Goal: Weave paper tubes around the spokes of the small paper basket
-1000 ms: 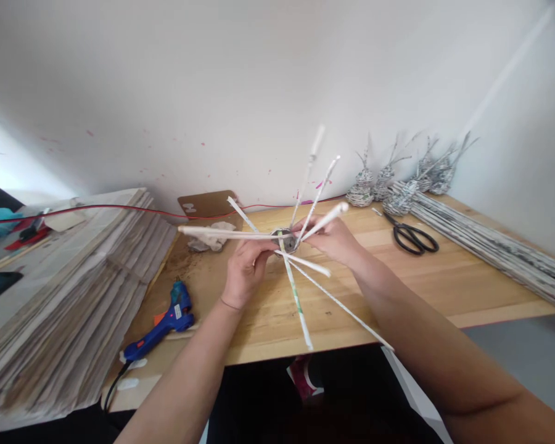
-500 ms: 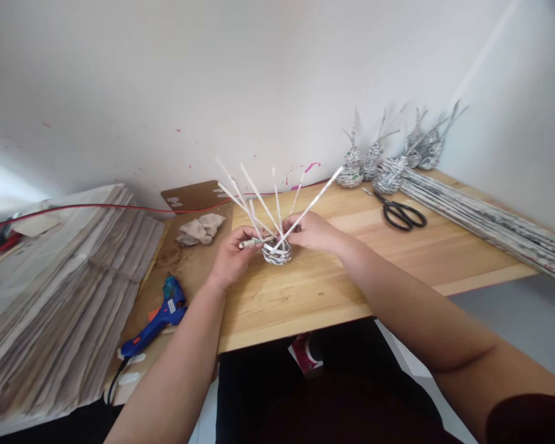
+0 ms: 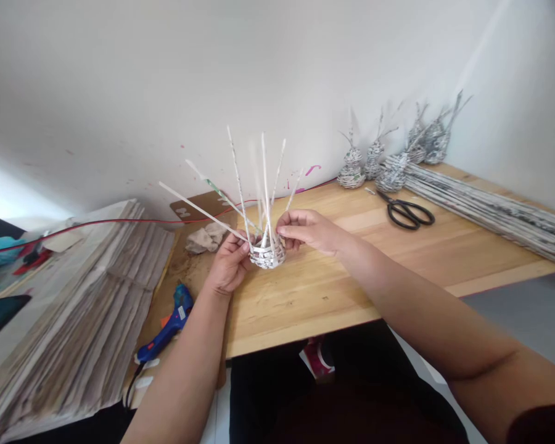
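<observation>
A small round basket (image 3: pixel 268 256) woven from rolled paper tubes is held between my hands over the wooden table. Its long white paper stakes (image 3: pixel 237 169) fan upward and outward from the rim. My left hand (image 3: pixel 231 262) is closed on the basket's left side, thumb near the rim at the foot of a stake. On the right, my right hand (image 3: pixel 308 231) pinches at the rim and the stakes there, its fingers bent. What exactly lies between the right fingertips is partly hidden.
Left of my arm lie a blue glue gun (image 3: pixel 169 327) and a tall stack of paper (image 3: pixel 87 308). A crumpled cloth (image 3: pixel 206 237) is behind my left hand. Black scissors (image 3: pixel 409 213), several woven paper gourds (image 3: pixel 351 169) and a bundle of paper tubes (image 3: pixel 485 203) occupy the right side.
The basket has gone from tipped with its opening toward me to upright, stakes pointing up. It has turned between my hands, and both hands have shifted their hold along the rim.
</observation>
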`<action>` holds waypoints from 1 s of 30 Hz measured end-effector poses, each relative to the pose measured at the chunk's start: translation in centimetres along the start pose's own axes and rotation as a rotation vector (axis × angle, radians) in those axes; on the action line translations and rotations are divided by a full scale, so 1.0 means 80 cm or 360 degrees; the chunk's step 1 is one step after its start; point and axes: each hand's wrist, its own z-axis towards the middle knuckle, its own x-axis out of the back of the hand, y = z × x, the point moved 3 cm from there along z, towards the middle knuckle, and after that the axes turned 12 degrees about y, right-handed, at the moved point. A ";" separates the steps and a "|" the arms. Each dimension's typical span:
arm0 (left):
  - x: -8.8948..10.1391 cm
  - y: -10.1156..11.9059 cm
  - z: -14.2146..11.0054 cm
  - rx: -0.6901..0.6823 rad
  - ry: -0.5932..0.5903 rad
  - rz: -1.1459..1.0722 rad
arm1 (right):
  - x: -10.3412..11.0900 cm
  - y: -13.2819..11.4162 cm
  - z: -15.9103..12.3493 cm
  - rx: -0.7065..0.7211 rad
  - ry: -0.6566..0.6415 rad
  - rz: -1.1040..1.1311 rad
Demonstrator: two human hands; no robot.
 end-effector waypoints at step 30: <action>0.015 0.007 -0.014 0.0224 0.0003 -0.0003 | -0.008 -0.003 -0.012 0.0177 -0.0333 -0.0476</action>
